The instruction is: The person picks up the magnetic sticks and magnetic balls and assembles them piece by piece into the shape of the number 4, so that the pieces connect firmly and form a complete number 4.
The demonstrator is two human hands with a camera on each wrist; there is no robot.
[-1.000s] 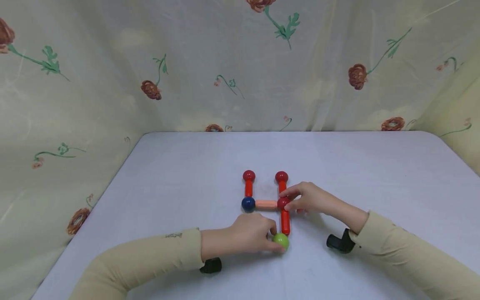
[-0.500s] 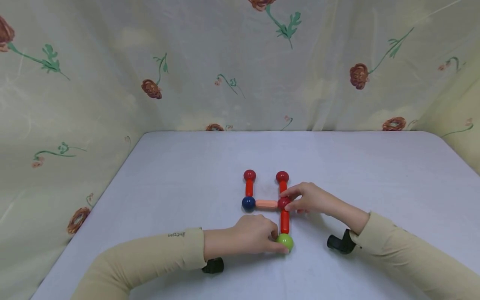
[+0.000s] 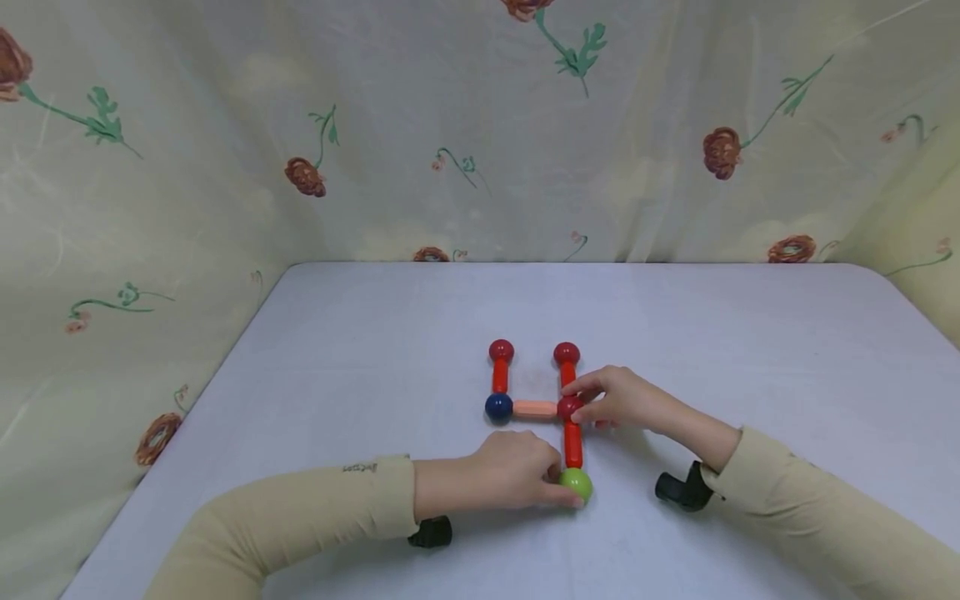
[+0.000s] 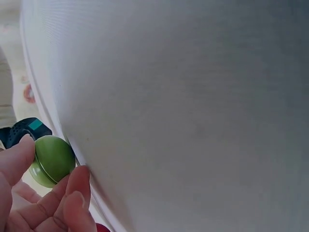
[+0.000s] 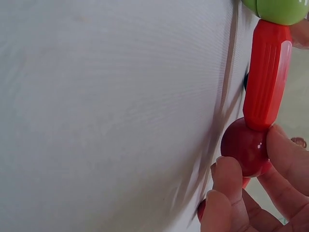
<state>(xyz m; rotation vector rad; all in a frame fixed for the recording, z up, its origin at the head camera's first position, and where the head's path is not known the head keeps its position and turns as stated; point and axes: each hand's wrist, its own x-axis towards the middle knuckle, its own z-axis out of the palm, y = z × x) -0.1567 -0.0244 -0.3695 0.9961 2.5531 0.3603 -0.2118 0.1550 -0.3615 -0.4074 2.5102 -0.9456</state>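
Observation:
My left hand (image 3: 512, 471) pinches a green ball (image 3: 577, 484) between thumb and fingers. In the right wrist view the green ball (image 5: 285, 8) touches the end of a red stick (image 5: 268, 72). The stick's other end meets a red ball (image 5: 245, 146), which my right hand (image 3: 628, 398) pinches. From that red ball a pink stick (image 3: 535, 409) runs left to a dark blue ball (image 3: 498, 407). Two more red sticks lead away from the blue ball and the gripped red ball, each ending in a red ball (image 3: 501, 351). My right fingers partly hide the far right stick.
The pieces lie on a table with a pale cloth (image 3: 360, 350). Behind and to the left hangs a flower-printed curtain (image 3: 480, 125). A dark wrist camera (image 3: 684, 488) hangs under the right sleeve, another (image 3: 431, 532) under the left.
The left hand has shifted slightly right with the green ball, bringing it in line with the near end of the red stick. The right hand stays on the red ball.

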